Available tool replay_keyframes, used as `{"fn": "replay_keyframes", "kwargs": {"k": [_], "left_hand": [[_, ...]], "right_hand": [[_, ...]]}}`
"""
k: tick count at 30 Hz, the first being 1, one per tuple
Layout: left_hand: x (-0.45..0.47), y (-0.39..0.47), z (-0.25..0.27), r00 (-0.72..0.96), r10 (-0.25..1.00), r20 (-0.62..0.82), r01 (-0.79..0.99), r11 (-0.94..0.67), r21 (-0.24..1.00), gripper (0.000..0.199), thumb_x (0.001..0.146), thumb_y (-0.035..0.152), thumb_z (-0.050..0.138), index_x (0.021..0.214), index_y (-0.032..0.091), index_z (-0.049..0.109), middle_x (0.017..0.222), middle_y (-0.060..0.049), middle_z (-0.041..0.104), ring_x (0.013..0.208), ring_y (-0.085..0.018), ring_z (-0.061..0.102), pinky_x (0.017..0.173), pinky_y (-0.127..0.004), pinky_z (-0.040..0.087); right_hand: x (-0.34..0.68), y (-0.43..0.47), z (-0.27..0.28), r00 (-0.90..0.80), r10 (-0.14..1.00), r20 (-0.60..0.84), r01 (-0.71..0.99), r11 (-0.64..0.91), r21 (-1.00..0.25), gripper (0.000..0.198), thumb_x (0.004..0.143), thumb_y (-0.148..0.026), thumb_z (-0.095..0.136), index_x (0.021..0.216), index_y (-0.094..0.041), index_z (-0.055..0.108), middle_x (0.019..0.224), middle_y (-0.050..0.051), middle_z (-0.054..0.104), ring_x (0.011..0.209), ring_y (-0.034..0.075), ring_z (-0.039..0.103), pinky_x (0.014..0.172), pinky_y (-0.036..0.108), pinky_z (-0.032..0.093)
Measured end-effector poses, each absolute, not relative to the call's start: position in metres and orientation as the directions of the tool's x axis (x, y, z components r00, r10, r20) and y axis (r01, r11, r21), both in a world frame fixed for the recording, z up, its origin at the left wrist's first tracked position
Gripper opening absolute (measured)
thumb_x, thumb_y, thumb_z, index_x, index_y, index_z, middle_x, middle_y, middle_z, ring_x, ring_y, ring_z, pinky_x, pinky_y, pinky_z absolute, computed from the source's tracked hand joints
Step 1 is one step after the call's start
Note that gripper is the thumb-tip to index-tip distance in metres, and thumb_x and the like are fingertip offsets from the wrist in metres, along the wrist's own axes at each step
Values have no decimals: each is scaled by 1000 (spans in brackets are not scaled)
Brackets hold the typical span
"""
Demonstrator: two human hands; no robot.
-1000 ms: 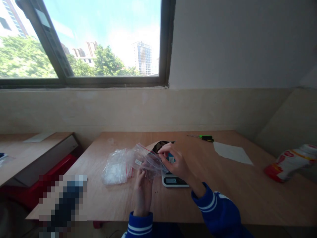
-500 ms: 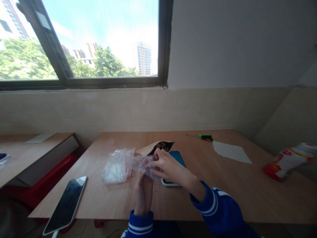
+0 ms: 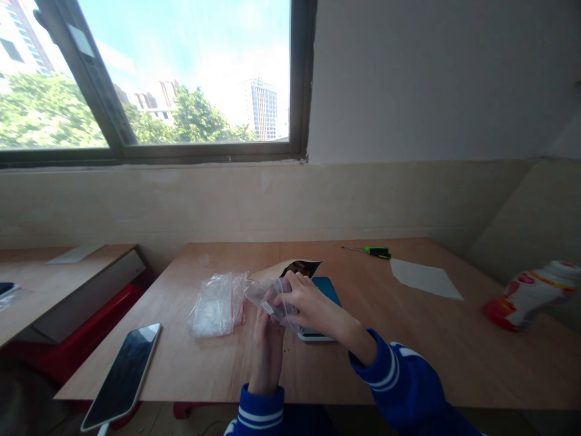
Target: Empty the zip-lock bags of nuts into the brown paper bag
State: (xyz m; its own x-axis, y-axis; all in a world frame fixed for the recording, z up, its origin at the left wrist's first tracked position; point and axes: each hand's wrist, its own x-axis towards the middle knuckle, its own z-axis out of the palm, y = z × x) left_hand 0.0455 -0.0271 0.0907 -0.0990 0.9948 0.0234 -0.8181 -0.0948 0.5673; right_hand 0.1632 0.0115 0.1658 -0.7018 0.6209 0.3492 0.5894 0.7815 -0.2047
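Observation:
Both my hands are on a clear plastic bag (image 3: 259, 292) with a small white label, held above the table. My left hand (image 3: 269, 339) grips it from below, its fingertips partly hidden by the plastic. From the right, my right hand (image 3: 305, 301) is closed on the bag's other side. Behind the hands lies an open brown paper pouch (image 3: 272, 270) with dark brown pieces showing at its mouth. A blue-topped device with a white edge (image 3: 327, 289) lies under my right hand, partly covered. Left of my hands rests a stack of clear zip bags (image 3: 215, 306) with red seal lines.
A phone (image 3: 121, 375) with a cable lies at the table's front left edge. At the back is a green-and-black screwdriver (image 3: 376, 251), near a sheet of white paper (image 3: 424, 278). A red-and-white bottle (image 3: 529, 297) stands tilted-looking at the right. Some dark crumbs lie by my left hand.
The plastic bag and my left hand have shifted slightly to the right, and the bag's label now faces up more clearly. My right hand has barely moved.

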Motion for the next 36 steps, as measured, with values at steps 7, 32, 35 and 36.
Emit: {"fn": "replay_keyframes", "kwargs": {"k": [7, 32, 35, 36], "left_hand": [[40, -30, 101, -36, 999, -2, -858, -30, 512, 32, 86, 36, 56, 112, 20, 67, 119, -8, 66, 118, -24, 55, 102, -38, 40], [23, -29, 88, -25, 998, -52, -930, -4, 367, 26, 88, 30, 52, 108, 25, 68, 105, -4, 70, 102, -18, 64, 96, -33, 44], [14, -29, 91, -26, 998, -56, -891, 2, 454, 26, 87, 32, 53, 106, 24, 69, 117, -5, 67, 110, -21, 60, 99, -37, 42], [8, -29, 93, -35, 997, -71, -862, 6, 507, 27, 85, 34, 54, 104, 22, 69, 117, -7, 67, 111, -22, 60, 98, -39, 43]], "right_hand": [[198, 14, 198, -628, 675, 388, 447, 721, -530, 27, 74, -35, 75, 99, -27, 68, 101, 2, 46, 99, 17, 52, 92, 33, 45], [216, 51, 123, -435, 751, 497, 696, 630, -343, 52, 80, -13, 63, 129, -26, 52, 123, 7, 61, 115, 23, 54, 96, 41, 40], [212, 57, 134, -395, 744, 540, 694, 626, -355, 39, 83, -7, 55, 118, -25, 60, 118, 5, 65, 111, 22, 57, 93, 39, 40], [211, 61, 139, -380, 741, 554, 698, 623, -354, 37, 84, -7, 54, 116, -25, 61, 116, 4, 67, 110, 22, 58, 92, 39, 39]]}}
